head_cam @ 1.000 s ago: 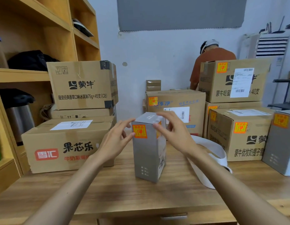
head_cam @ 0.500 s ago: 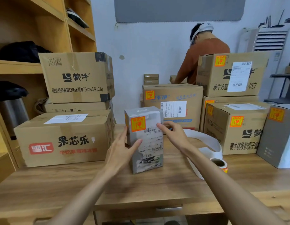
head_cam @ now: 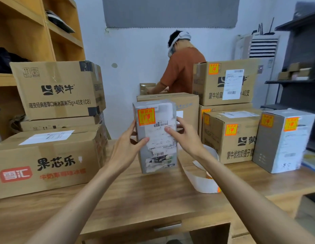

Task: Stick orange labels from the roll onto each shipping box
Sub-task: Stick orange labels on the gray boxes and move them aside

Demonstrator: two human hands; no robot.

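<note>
Box [head_cam: 158, 152], grey, is standing upright at mid-tabletop [head_cam: 153, 199], an orange label [head_cam: 146, 117] showing on its front's upper left corner. Left hand [head_cam: 125, 147] and right hand [head_cam: 186, 136] are gripping its sides, thumbs pressing across the front. Label roll [head_cam: 200, 182] is lying just right of it.

We see browns, greys and bright orange above a wood-grain desk [head_cam: 153, 199].
The central grey box [head_cam: 155, 155] carries an orange label [head_cam: 146, 117] with red print and a white slip [head_cam: 158, 138] with black barcodes. Beside it we find tan cartons [head_cam: 47, 148] with black characters and a red logo [head_cam: 15, 174], a white label roll [head_cam: 200, 182], and a pale blue wall [head_cam: 135, 50].
</note>
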